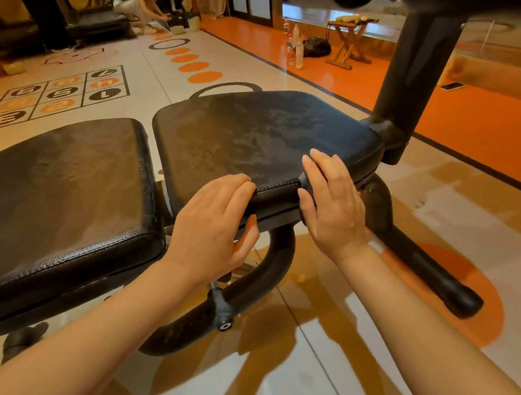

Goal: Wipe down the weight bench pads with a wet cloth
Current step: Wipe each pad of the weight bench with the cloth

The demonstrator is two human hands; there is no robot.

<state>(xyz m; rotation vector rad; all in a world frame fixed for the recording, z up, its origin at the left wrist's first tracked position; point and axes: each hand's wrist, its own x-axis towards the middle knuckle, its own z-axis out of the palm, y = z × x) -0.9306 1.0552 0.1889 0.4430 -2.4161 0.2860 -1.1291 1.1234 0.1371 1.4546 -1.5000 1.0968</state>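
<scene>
The black seat pad (pixel 263 135) shows damp, streaky patches across its top. A second black pad (pixel 54 195) lies to its left, also dull with streaks. My left hand (pixel 212 227) rests on the seat pad's near edge, fingers laid over the top and thumb in front of the edge below. My right hand (pixel 330 206) lies flat over the pad's near right corner, fingers pointing away from me. I see no cloth in either hand or anywhere on the bench.
The bench's curved black frame tube (pixel 257 284) with an adjustment knob (pixel 222 309) runs under my left wrist. A black upright post (pixel 410 70) rises behind the seat, and a foot bar (pixel 427 272) sticks out right. A person (pixel 133 1) crouches far left by a treadmill.
</scene>
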